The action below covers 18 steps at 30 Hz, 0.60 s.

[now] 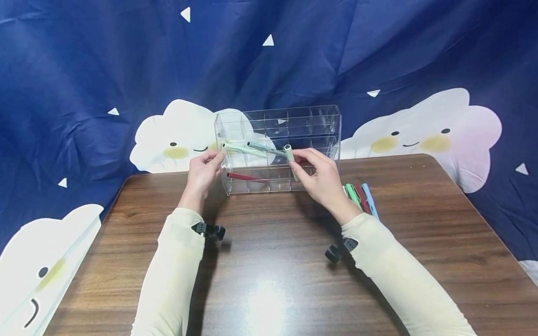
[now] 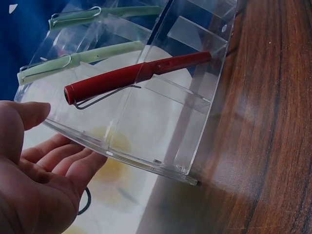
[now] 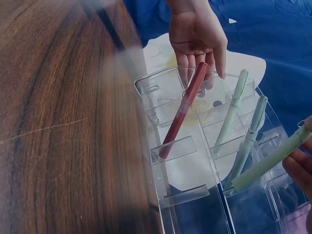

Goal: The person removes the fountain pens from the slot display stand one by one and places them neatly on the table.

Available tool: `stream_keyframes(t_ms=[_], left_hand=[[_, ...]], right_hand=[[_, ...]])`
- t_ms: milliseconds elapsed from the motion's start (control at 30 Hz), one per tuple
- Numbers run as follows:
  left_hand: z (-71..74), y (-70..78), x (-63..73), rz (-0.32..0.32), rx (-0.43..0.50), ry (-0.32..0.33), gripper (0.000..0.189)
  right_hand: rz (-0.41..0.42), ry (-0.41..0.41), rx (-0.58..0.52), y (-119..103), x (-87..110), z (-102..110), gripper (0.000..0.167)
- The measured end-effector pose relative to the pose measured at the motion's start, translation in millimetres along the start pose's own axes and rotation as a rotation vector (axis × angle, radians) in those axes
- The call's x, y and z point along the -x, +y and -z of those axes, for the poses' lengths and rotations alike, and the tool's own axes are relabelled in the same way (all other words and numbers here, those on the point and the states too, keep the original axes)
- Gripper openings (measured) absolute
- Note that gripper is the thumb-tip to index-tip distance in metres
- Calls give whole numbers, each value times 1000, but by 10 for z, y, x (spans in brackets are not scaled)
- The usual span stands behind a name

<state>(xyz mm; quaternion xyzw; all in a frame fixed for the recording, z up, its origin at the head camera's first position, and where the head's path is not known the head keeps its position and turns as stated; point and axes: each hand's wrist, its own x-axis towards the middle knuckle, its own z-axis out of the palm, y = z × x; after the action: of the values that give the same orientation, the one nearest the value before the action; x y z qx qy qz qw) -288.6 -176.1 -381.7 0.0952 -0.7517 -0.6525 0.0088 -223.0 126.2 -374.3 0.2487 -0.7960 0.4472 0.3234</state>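
A clear tiered pen organizer (image 1: pixel 279 135) stands at the back of the table. My right hand (image 1: pixel 317 177) pinches a pale green capped pen (image 3: pixel 273 161) between thumb and fingers, slanted in front of the organizer's middle columns. At the organizer's left end is my left hand (image 2: pixel 53 165), its fingers loosely extended along the outside of the side wall and its thumb at the front edge. Inside on the left, a red pen (image 2: pixel 141 73) leans in the bottom row. Above it lean a mint green pen (image 3: pixel 231 112) and a grey-teal pen (image 3: pixel 251 131).
Right of the organizer, partly behind my right wrist, several pens lie side by side on the table, among them a green pen (image 1: pixel 353 194) and a light blue pen (image 1: pixel 371 201). A dark blue curtain (image 1: pixel 269 65) with cloud prints hangs close behind the wooden table (image 1: pixel 273 252).
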Motion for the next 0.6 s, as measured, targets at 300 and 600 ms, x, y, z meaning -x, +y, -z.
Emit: stream_keyframes(t_ms=[300,600], left_hand=[[10,-8,36,26,-4,2,42],[-2,1,31,20,2,-2,43]], right_hand=[[-52,-8,-16,14,69,88,22],[-68,-11,27,43,86,252,24]])
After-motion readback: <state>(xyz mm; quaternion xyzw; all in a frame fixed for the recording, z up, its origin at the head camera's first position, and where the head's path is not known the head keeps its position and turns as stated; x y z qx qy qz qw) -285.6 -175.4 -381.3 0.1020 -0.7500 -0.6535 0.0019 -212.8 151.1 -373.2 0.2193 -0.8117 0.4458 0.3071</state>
